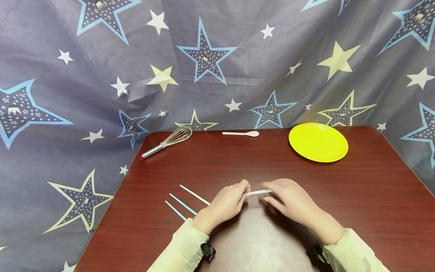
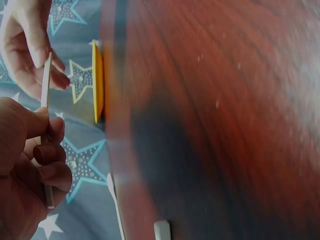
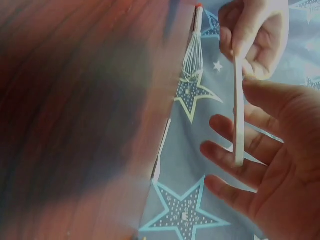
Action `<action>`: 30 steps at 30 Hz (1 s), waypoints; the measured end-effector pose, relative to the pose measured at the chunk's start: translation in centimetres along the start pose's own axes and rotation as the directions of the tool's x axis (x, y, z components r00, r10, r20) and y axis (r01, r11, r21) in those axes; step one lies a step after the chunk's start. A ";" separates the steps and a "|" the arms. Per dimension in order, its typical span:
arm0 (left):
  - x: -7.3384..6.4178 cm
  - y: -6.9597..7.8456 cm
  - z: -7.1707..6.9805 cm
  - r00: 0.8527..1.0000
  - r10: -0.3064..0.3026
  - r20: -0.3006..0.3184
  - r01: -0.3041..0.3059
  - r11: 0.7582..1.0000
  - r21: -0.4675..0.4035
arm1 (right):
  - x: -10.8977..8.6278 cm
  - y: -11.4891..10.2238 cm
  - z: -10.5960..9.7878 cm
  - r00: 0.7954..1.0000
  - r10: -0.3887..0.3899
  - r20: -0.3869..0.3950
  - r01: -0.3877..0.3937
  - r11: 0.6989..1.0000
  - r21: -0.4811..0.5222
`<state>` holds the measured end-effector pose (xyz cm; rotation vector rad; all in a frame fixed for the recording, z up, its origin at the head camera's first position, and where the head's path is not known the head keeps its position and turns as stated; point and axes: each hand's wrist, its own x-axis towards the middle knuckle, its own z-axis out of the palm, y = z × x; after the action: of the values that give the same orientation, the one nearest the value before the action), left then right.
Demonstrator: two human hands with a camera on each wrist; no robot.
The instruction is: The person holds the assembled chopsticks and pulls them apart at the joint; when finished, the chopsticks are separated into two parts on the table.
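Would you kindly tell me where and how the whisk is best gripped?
Probably by its slim handle, coming from the near side: that end of the whisk lies nearer in the head view, while the broader wire loops point away.

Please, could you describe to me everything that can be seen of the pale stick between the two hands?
The pale stick is thin, straight and whitish, with blunt ends. It could be wood or plastic; the pictures do not settle which. It is held above the table, close to level in the head view. The left hand pinches it, with fingers curled around part of its length. Its other end reaches among the loosely spread fingers of the right hand; whether these touch it is unclear.
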<state>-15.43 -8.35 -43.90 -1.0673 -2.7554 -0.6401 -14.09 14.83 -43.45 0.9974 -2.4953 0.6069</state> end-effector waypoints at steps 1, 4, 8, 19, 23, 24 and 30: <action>0.0 0.1 0.1 1.000 0.003 0.001 -0.003 1.000 -0.007 | 0.1 -0.1 0.1 1.000 -0.004 0.006 0.004 1.000 -0.006; 0.1 0.4 0.3 1.000 0.018 0.008 -0.018 0.999 -0.029 | 0.2 -0.5 0.5 1.000 -0.003 0.024 0.003 1.000 -0.022; 0.3 0.8 0.5 0.999 0.039 0.016 -0.038 0.997 -0.061 | 0.2 -0.9 0.8 1.000 -0.001 0.028 0.002 1.000 -0.030; 0.3 1.4 0.8 0.995 0.086 0.039 -0.087 0.996 0.024 | -0.3 -1.0 1.6 0.999 -0.026 0.036 0.030 0.992 -0.123; 0.1 1.3 1.0 0.996 0.093 0.003 -0.093 0.994 0.060 | -0.4 -1.0 1.7 0.999 -0.039 0.025 0.042 0.992 -0.123; 0.1 1.2 1.1 0.995 0.098 -0.006 -0.097 0.993 0.060 | -0.4 -0.9 1.7 0.999 -0.044 0.021 0.046 0.992 -0.120; 0.0 0.9 1.5 0.988 0.145 -0.051 -0.142 0.988 0.054 | -0.5 -0.8 1.5 0.998 -0.070 -0.003 0.070 0.993 -0.090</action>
<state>-14.80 -7.09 -44.90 -1.2049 -2.6046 -0.5688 -13.43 13.85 -44.73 1.0424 -2.4481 0.4706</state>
